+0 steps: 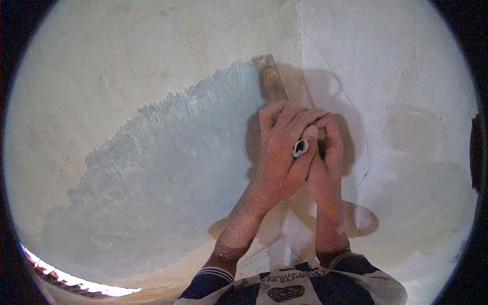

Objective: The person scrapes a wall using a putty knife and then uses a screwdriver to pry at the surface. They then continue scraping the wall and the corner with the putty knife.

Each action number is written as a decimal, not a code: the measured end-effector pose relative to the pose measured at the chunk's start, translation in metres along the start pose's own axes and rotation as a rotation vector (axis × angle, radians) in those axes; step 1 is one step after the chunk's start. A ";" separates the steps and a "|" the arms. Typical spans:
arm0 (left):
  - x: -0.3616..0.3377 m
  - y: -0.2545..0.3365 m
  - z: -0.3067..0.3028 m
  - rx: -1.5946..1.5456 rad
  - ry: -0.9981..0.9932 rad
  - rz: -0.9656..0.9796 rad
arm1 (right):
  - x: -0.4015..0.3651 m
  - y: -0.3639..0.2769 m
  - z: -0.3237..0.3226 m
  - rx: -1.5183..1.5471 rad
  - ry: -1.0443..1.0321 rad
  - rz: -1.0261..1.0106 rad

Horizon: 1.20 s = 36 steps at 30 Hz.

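Observation:
Both hands are raised together at the wall corner, near the middle of the head view. My left hand (287, 145) is closed, its fingers wrapped round a worn, flat tool (271, 79) whose upper part sticks out above the knuckles against the wall. A pale ring-shaped end with a dark hollow (300, 148) shows between the thumb and the palm. My right hand (328, 152) is closed beside it and touches it, fingers curled; what lies inside is mostly hidden. Whitish specks cover the forearms.
A grey-blue rough patch (173, 168) covers the left wall (127, 51). The right wall (371, 46) has a thin crack. Shadows fall around the hands. A dark object (477, 152) stands at the right edge; a bright gap (86, 282) shows at the lower left.

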<state>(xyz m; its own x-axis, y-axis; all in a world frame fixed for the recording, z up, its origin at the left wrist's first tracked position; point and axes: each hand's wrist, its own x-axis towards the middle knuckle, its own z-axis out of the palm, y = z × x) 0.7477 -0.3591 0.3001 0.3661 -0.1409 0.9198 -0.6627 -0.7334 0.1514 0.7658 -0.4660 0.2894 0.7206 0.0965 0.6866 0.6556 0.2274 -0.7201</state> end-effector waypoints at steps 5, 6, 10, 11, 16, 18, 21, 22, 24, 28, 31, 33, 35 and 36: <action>-0.016 0.013 -0.001 -0.088 -0.055 -0.075 | -0.017 0.008 -0.015 -0.158 -0.044 -0.053; -0.013 0.009 -0.001 -0.073 -0.064 -0.056 | -0.017 0.009 -0.015 -0.223 -0.056 -0.079; -0.002 0.005 -0.001 -0.067 -0.060 -0.024 | -0.012 -0.010 -0.012 -0.092 -0.005 0.046; -0.005 0.006 -0.001 -0.073 -0.062 -0.016 | -0.015 -0.006 -0.015 -0.110 -0.022 0.020; 0.006 0.009 0.001 -0.070 -0.066 0.009 | -0.012 -0.010 -0.018 -0.171 0.011 0.035; 0.004 0.011 -0.002 -0.061 -0.058 0.012 | -0.014 -0.012 -0.016 -0.106 0.008 0.021; -0.002 0.004 0.002 -0.048 -0.052 0.032 | -0.014 -0.006 -0.022 -0.243 -0.029 -0.044; 0.001 0.002 0.002 -0.035 -0.060 0.050 | -0.013 -0.010 -0.022 -0.193 0.008 -0.003; 0.006 0.002 0.002 -0.010 -0.046 0.050 | -0.009 -0.023 -0.020 -0.092 0.067 0.086; -0.001 -0.008 0.005 -0.012 -0.034 0.068 | -0.008 -0.010 -0.025 -0.085 0.083 0.064; -0.004 -0.009 0.000 -0.046 -0.100 0.108 | -0.006 -0.009 -0.019 -0.088 0.167 -0.057; -0.002 -0.010 -0.004 -0.016 -0.155 0.133 | -0.004 -0.012 -0.016 -0.048 0.260 -0.095; -0.002 -0.012 -0.006 0.066 -0.203 0.161 | 0.001 -0.013 -0.016 -0.138 0.311 -0.305; -0.002 -0.008 -0.008 0.066 -0.211 0.133 | 0.003 -0.012 -0.017 -0.182 0.336 -0.409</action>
<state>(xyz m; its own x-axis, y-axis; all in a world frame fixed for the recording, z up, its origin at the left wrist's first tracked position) 0.7476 -0.3478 0.3002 0.4113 -0.3699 0.8331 -0.6725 -0.7401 0.0034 0.7636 -0.4848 0.2981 0.4123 -0.2855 0.8652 0.9037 0.0075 -0.4282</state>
